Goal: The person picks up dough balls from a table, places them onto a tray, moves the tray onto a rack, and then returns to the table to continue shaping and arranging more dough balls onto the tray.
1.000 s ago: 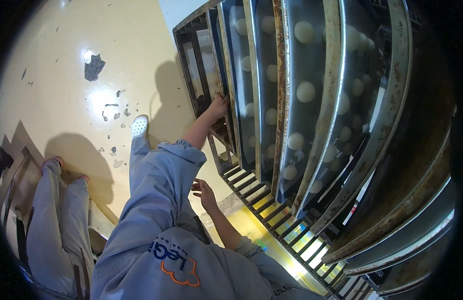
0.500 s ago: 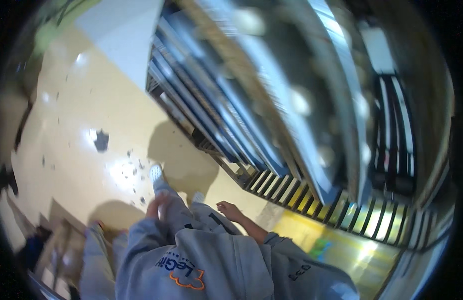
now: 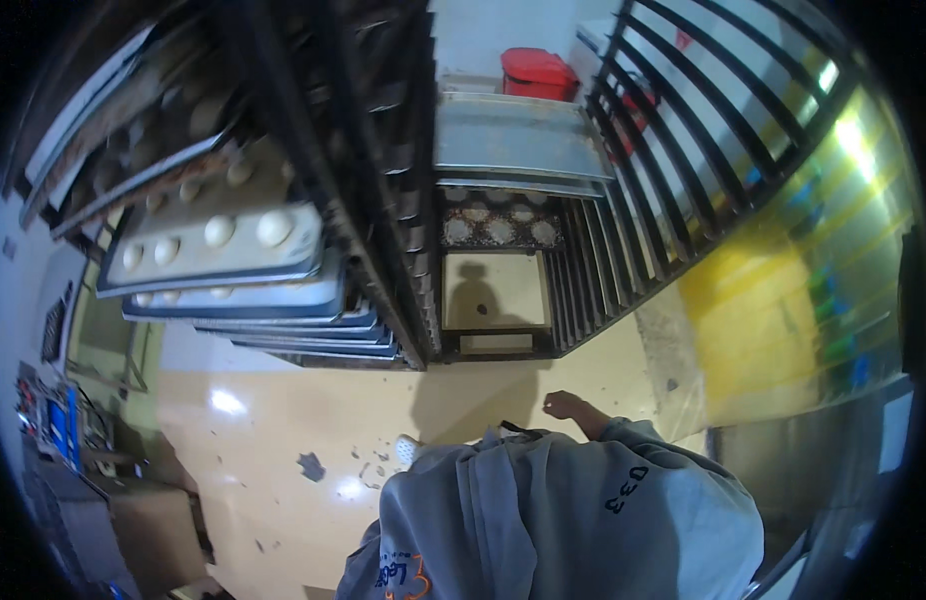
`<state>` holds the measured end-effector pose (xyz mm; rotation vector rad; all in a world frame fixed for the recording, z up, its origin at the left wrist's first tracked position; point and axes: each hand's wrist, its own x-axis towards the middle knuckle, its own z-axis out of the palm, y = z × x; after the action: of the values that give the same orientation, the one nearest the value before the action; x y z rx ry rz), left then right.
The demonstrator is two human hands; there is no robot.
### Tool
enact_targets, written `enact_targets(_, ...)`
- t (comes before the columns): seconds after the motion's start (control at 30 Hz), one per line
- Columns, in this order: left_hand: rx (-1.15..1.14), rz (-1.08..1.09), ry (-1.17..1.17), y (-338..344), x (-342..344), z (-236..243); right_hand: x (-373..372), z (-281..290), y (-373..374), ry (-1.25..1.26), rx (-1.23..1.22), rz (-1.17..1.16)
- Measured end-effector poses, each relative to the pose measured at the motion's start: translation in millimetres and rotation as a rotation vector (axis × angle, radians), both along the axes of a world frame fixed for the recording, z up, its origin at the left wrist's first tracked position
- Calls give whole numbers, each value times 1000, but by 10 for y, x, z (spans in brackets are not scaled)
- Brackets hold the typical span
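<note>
While trays hold pale balls, the right hand hangs apart, its closure unclear, left hand unseen.

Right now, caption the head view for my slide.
Right hand in front of a dark rack, with pale round pieces on trays at left.

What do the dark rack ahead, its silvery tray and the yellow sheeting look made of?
Dark rack: probably dull, darkened metal; its bars are thin and straight-edged. Silvery tray: likely bare metal, with a greyish sheen. Yellow sheeting: seemingly glossy plastic, showing bright glare.
</note>
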<state>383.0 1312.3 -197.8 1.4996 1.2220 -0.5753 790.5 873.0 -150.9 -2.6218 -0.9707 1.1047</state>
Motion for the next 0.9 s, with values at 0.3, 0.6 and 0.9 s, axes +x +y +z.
enact_targets(0.3, 91, -122, 3, -709, 771, 598, 181, -814, -1649, -67, 101, -277)
enact_targets(0.6, 148, -104, 12, -1052, 1256, 738, 250, -1854, -2557, 66, -139, -12)
enact_targets(0.9, 113, 154, 2, -1487, 271, 218, 1004, -826, 175, 243, 115, -29)
